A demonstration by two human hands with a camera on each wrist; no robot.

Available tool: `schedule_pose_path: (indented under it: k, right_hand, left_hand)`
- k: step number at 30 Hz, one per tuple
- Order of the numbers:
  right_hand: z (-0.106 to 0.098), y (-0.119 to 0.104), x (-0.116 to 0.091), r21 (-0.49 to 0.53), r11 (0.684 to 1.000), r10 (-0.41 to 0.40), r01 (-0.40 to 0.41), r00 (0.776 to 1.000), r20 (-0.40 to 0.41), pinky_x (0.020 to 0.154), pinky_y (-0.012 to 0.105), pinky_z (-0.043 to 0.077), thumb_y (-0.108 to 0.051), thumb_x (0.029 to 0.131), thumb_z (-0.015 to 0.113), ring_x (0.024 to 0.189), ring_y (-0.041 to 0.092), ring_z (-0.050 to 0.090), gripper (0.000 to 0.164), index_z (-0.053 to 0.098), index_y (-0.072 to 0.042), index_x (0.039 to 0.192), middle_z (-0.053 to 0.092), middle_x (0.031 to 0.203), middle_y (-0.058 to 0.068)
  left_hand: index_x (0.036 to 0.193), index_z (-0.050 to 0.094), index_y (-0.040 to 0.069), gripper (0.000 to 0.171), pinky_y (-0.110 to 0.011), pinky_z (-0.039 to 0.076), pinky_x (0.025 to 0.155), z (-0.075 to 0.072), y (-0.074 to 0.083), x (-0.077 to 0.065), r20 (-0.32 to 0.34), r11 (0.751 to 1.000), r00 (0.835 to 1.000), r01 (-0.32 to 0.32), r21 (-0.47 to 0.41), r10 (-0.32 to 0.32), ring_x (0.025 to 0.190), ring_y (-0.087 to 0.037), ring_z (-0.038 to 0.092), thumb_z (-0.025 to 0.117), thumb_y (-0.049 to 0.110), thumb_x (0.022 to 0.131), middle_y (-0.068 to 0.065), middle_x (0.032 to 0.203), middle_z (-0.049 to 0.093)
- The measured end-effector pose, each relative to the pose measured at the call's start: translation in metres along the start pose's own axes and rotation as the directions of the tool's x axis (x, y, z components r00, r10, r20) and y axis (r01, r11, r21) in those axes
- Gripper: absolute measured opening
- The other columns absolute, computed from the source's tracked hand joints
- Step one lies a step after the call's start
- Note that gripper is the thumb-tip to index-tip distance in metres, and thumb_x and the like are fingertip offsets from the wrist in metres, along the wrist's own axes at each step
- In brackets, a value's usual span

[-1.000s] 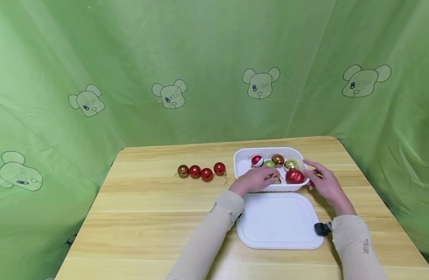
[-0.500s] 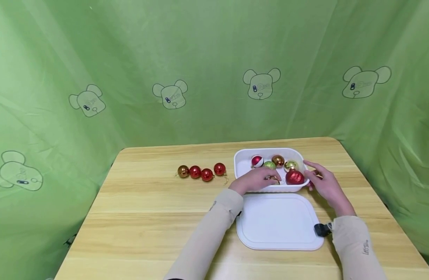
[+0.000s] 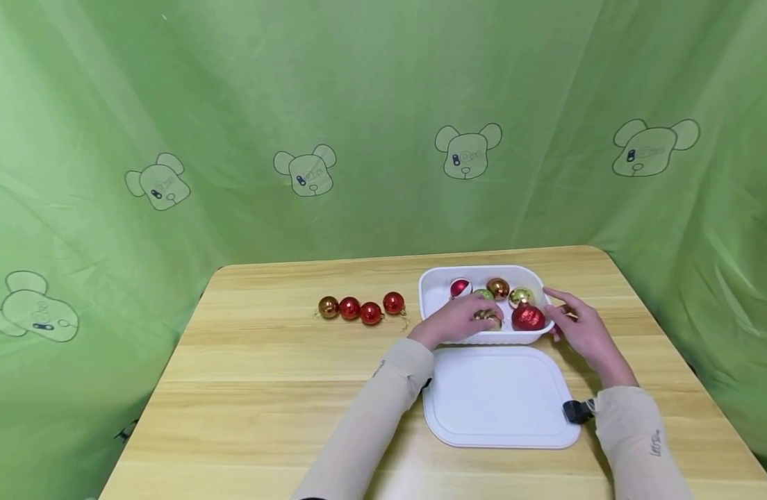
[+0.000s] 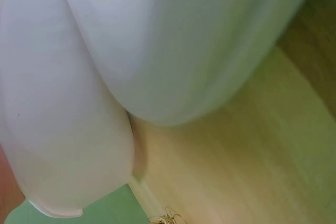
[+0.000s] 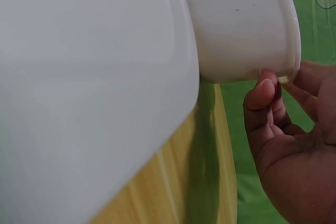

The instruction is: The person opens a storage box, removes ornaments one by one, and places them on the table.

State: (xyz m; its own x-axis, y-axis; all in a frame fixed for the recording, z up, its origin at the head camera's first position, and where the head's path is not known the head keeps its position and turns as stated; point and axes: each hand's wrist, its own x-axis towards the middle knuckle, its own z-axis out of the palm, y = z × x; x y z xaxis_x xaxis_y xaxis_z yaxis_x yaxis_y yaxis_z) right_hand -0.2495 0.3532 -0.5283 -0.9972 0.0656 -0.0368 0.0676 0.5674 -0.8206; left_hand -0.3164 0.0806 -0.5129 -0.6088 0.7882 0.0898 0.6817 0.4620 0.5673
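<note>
A green curtain (image 3: 371,69) behind a wooden tabletop (image 3: 265,389).
On the tabletop we see a white lid (image 3: 502,399) lying flat, just in front of a white tub (image 3: 435,298). At the tub's right end we find the right hand (image 3: 583,333), its thumb and fingers partly curled about the rim. The left hand (image 3: 454,319) reaches over the near wall, fingers bent round a patterned gold bauble (image 3: 491,316) inside the tub. Near it we note a large red bauble (image 3: 529,317), a bronze bauble (image 3: 498,288), a pale gold bauble (image 3: 520,297), a red-and-white bauble (image 3: 460,287) and a green bauble (image 3: 483,294). Left of the tub, four loose baubles (image 3: 349,308), one gold and three red, form a row.
</note>
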Motion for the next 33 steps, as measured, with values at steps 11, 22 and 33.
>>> schedule_pose_path:
  k: [11,22,33]
  right_hand:
    - [0.001,0.0,0.0,0.002,1.0,-0.008,0.008,1.0,-0.002,0.061,0.031,0.055,-0.045,0.109,0.046,0.073,0.018,0.063,0.06,0.033,-0.019,0.163,0.056,0.109,0.019]
    - [0.0,-0.004,-0.002,0.003,1.0,0.0,0.0,1.0,0.008,0.061,0.031,0.056,-0.042,0.11,0.047,0.074,0.017,0.063,0.06,0.032,-0.02,0.163,0.056,0.111,0.02]
    - [0.0,-0.001,-0.001,-0.006,1.0,-0.006,0.006,1.0,0.004,0.061,0.03,0.056,-0.043,0.11,0.046,0.074,0.017,0.063,0.06,0.032,-0.019,0.163,0.056,0.111,0.02]
  left_hand:
    - [0.132,0.067,0.02,0.028,-0.021,0.045,0.11,-0.014,0.0,-0.011,-0.1,0.993,0.994,-0.055,-0.108,0.044,0.125,-0.009,0.056,0.061,0.024,0.106,0.0,0.136,0.063]
    - [0.132,0.067,0.017,0.031,-0.016,0.053,0.099,-0.038,-0.002,-0.031,-0.175,0.974,0.984,-0.068,-0.217,0.029,0.118,-0.009,0.059,0.067,0.024,0.102,-0.003,0.135,0.06]
    - [0.133,0.066,0.021,0.028,-0.034,0.052,0.109,-0.055,-0.009,-0.056,-0.227,0.978,0.974,-0.061,-0.198,0.015,0.125,-0.008,0.056,0.062,0.027,0.105,0.002,0.14,0.061]
